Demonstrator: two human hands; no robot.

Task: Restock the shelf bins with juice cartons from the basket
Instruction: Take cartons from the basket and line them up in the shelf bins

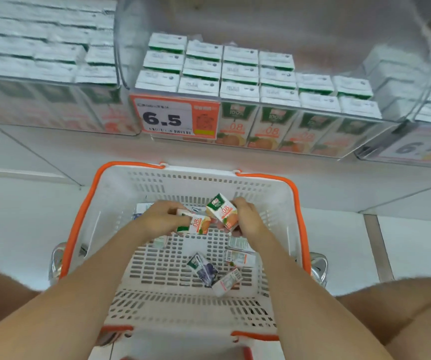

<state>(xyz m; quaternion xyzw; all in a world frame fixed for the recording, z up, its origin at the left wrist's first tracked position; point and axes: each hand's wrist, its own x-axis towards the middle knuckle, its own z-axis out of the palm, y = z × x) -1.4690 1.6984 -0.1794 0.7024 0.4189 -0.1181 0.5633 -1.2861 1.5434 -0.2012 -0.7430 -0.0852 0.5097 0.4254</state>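
- An orange carton [198, 225] is gripped on its side by the left hand [161, 216], fingers curled round one end. A second orange carton [222, 211] is clasped corner-up in the right hand [248, 216].
- Both are held low inside the basket [209, 185], just above its floor. Nothing has been taken to the shelf yet.
- The two cartons meet at the middle. Whether they touch or merely overlap cannot be told. A knock on lifting could loosen a grip and drop a carton back in.
- The left-hand hold looks end-heavy, so a slip is likely if it is swung up fast.
- The basket's far wall and orange handle [266, 177] lie between the hands and the shelf, and must be cleared on the way up.
- The middle bin [300, 135] has to be entered over its clear front wall. A low carry would be caught there or on the price tag [167, 118].
- Its front rows are packed, with room seen only behind the right columns. A forced insert could topple standing cartons.
- Mix-up risk: a purple carton [204, 268] lies among the loose cartons [228, 280] on the basket floor.
- The left bin [40, 81] and right bin [417, 118] are stocked. Their labels are too blurred to read.
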